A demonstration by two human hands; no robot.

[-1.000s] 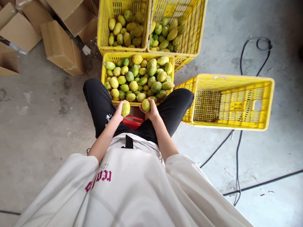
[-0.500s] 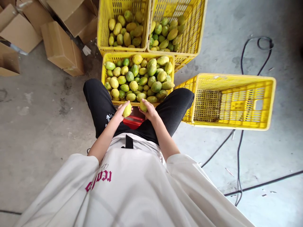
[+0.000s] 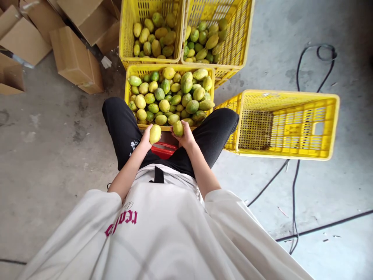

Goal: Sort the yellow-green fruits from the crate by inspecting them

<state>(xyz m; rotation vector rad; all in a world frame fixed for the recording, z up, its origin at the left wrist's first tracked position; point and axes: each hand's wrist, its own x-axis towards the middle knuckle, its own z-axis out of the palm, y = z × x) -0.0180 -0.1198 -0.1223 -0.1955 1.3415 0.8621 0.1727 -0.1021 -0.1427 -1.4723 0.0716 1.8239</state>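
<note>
My left hand [image 3: 146, 139] is closed round a yellow lemon [image 3: 155, 133], its palm side turned up. In my right hand [image 3: 187, 137] sits a greener lemon [image 3: 178, 128], with the thumb along its side. Both hands are between my knees, just short of the near rim of a yellow plastic crate [image 3: 213, 83]. That crate is filled with yellow and green lemons [image 3: 164, 105]. Under my hands, part of a red plastic thing [image 3: 163, 151] shows; the rest of it is hidden.
Two more yellow crates [image 3: 122, 35] with lemons in them stand behind the near one. An upright-walled yellow crate [image 3: 332, 128] with no fruit visible is at my right. Cardboard boxes [image 3: 72, 58] lie at the upper left. Black cables [image 3: 294, 194] run over the concrete floor at right.
Both lemons have been turned in my hands, showing other sides. My left hand's grip has opened up around its lemon, which shows more fully. The crates have stayed put.
</note>
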